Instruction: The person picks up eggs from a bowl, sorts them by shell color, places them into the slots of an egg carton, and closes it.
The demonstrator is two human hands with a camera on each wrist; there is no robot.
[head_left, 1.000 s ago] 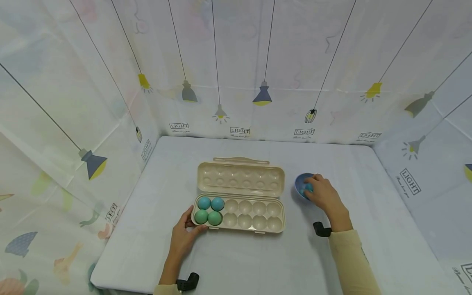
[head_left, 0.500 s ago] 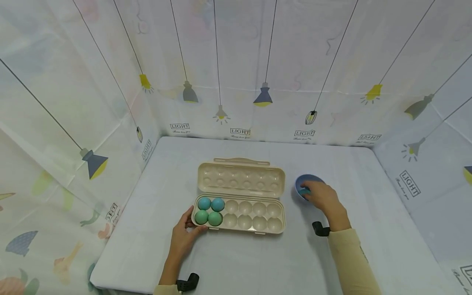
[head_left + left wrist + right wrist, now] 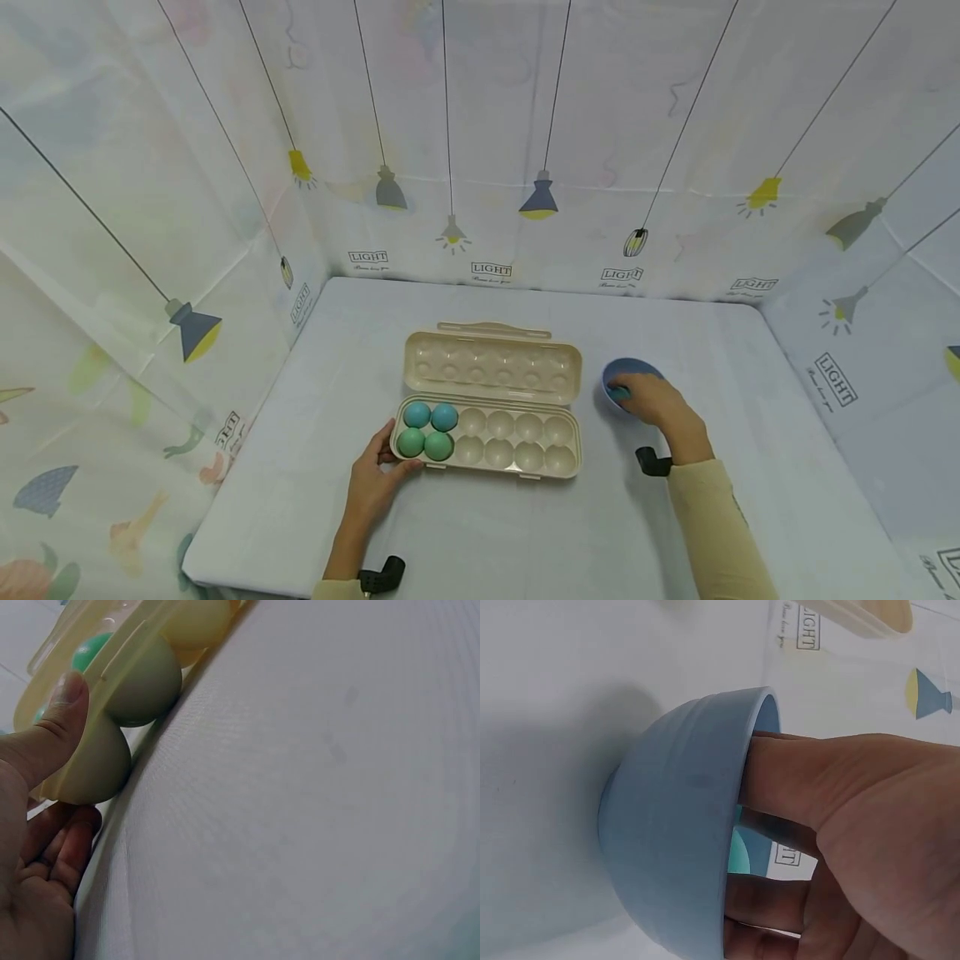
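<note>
My left hand [image 3: 373,485] holds the left end of a cream plastic egg carton [image 3: 487,465], thumb on its front rim and fingers at the end wall. Two blue balls [image 3: 417,414] sit in the back row's leftmost cups, and two green balls [image 3: 438,446] in front of them. My right hand [image 3: 660,408] reaches into a blue bowl [image 3: 675,810] to the carton's right. Between thumb and fingers a blue-green ball [image 3: 739,853] shows inside. The bowl's wall hides the fingertips, so I cannot tell whether they pinch the ball.
The carton's lid [image 3: 492,367] lies folded back behind the cups. Everything stands on a white-covered table [image 3: 510,533]. Patterned curtains [image 3: 495,100] hang close behind it and on both sides.
My right hand has sunk deeper into the bowl, and its fingers now cover more of the balls there. The left hand and the carton have stayed in place.
</note>
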